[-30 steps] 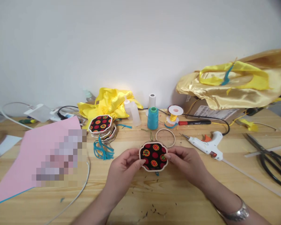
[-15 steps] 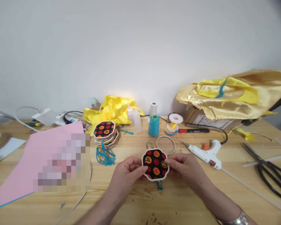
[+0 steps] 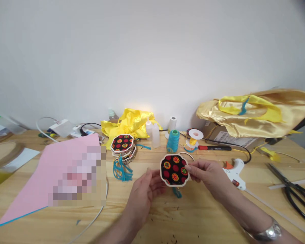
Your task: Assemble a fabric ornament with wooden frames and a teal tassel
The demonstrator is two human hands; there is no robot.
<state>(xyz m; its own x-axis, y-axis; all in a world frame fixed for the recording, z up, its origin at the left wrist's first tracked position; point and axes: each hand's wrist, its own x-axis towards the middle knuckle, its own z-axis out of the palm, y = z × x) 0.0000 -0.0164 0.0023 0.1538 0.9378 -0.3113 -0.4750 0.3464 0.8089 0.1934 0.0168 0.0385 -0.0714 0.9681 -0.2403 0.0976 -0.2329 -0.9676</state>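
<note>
My right hand [image 3: 208, 174] pinches the right edge of a flat tasselled ornament [image 3: 175, 170]. The ornament has a scalloped pale rim and a black fabric face with red, orange and green flower rounds, and a short blue tassel [image 3: 177, 192] hangs below it. On its left side my left hand [image 3: 145, 189] is open, thumb raised, fingertips close to or partly behind the rim; whether they touch it I cannot tell. A stack of matching ornaments [image 3: 122, 143] with blue and yellow tassels [image 3: 122, 169] lies farther back to the left.
Behind stand a blue thread cone [image 3: 173, 141], squeeze bottles [image 3: 156, 135] and a ribbon spool [image 3: 195, 135]. A white glue gun [image 3: 237, 174] and black scissors [image 3: 292, 186] lie right. Pink sheet [image 3: 48, 162] at left; yellow fabric [image 3: 132, 123] near the wall; gold cloth [image 3: 210, 113] over a box.
My left thumb has come off the ornament's face and the left hand has loosened. In view the ornament has shifted slightly up and right, still in my right hand. The whole view has shifted.
</note>
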